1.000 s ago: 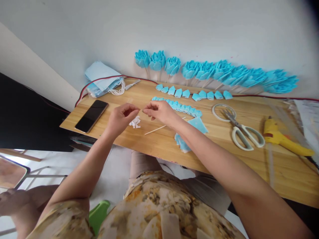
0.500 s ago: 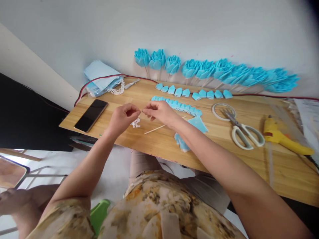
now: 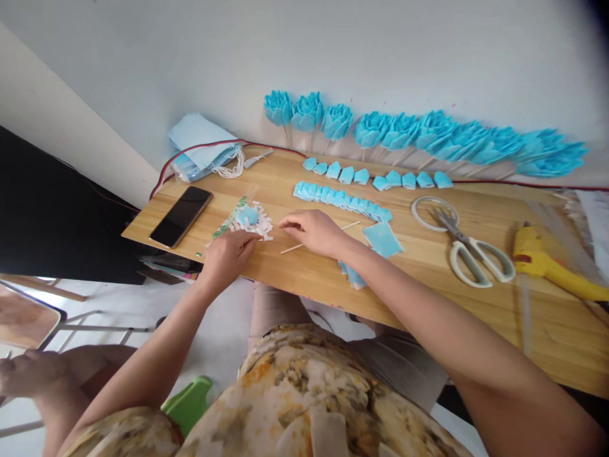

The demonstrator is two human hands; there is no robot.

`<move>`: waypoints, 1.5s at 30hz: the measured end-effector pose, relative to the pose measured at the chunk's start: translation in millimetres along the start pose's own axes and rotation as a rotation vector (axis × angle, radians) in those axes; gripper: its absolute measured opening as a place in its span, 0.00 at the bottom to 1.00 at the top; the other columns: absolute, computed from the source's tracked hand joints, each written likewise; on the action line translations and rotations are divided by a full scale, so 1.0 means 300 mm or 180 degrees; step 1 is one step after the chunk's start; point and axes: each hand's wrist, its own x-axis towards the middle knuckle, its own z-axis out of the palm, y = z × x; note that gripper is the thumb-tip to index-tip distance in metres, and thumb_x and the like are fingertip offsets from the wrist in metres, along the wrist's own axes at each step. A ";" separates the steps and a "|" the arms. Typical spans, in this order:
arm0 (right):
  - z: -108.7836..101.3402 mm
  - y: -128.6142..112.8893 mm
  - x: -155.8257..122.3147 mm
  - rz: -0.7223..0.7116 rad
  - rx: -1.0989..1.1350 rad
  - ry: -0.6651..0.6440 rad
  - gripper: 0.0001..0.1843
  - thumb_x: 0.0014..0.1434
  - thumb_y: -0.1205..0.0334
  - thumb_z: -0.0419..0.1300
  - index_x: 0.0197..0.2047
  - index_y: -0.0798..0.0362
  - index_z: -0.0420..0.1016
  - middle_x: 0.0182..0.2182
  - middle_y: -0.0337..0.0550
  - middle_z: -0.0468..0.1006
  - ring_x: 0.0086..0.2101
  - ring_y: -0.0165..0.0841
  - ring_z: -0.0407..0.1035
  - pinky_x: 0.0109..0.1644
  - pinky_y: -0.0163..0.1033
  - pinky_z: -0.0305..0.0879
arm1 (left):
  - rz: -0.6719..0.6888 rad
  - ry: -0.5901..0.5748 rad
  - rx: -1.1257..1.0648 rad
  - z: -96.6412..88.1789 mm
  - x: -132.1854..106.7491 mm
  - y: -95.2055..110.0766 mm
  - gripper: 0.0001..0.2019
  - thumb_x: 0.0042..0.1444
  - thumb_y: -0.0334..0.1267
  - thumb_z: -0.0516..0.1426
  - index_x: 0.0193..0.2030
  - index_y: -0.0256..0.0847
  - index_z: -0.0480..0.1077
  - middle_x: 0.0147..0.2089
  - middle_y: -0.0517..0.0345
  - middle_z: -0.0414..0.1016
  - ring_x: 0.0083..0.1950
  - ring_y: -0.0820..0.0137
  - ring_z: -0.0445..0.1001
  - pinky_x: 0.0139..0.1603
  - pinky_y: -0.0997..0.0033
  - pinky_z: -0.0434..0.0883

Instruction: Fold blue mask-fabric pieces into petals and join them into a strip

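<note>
My left hand (image 3: 231,255) is low over the front of the wooden table, its thumb and fingers drawn together. Just beyond it lie white paper scraps (image 3: 265,223) with a small light blue piece (image 3: 247,216) on top, and a green-printed clear strip (image 3: 229,221) beside them. To the right is my right hand (image 3: 311,231), fingers curled together and pointing left, over a thin wooden stick (image 3: 291,248). Anything pinched in either hand is too small to make out. Light blue squares (image 3: 383,238) lie partly behind my right forearm.
Small folded blue petals (image 3: 342,198) form rows behind the hands. Finished blue flowers (image 3: 399,131) on sticks lean at the wall. Scissors (image 3: 469,247), a tape roll (image 3: 435,214) and a yellow glue gun (image 3: 547,260) are on the right. A phone (image 3: 181,217) and face masks (image 3: 202,146) sit left.
Both hands have come down and a little apart; my left hand moved nearer the table's front edge. The scraps, blue piece and printed strip it covered now show. The view has shifted slightly.
</note>
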 end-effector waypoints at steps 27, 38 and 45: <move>0.064 -0.029 0.062 0.0065 -0.0104 0.0375 0.07 0.64 0.66 0.58 0.38 0.54 0.79 0.37 0.42 0.83 0.35 0.30 0.72 0.39 0.34 0.58 | -0.1255 -0.0282 -0.3091 0.016 -0.027 0.029 0.22 0.53 0.46 0.61 0.49 0.32 0.78 0.20 0.66 0.60 0.19 0.79 0.56 0.23 0.73 0.47; 0.086 -0.043 0.059 -0.0546 -0.1396 -0.0189 0.11 0.67 0.68 0.55 0.40 0.52 0.80 0.41 0.46 0.82 0.42 0.37 0.74 0.37 0.39 0.56 | -0.1139 -0.0202 -0.2871 0.026 -0.023 -0.010 0.22 0.55 0.47 0.60 0.50 0.32 0.78 0.19 0.67 0.59 0.20 0.79 0.54 0.22 0.74 0.47; 0.113 -0.079 0.050 -0.0488 -0.1959 -0.0326 0.16 0.67 0.74 0.49 0.48 0.59 0.77 0.45 0.56 0.80 0.44 0.40 0.73 0.39 0.39 0.60 | -0.1106 -0.0277 -0.2807 0.020 -0.024 -0.005 0.21 0.56 0.47 0.59 0.49 0.33 0.79 0.19 0.67 0.58 0.19 0.78 0.54 0.22 0.73 0.48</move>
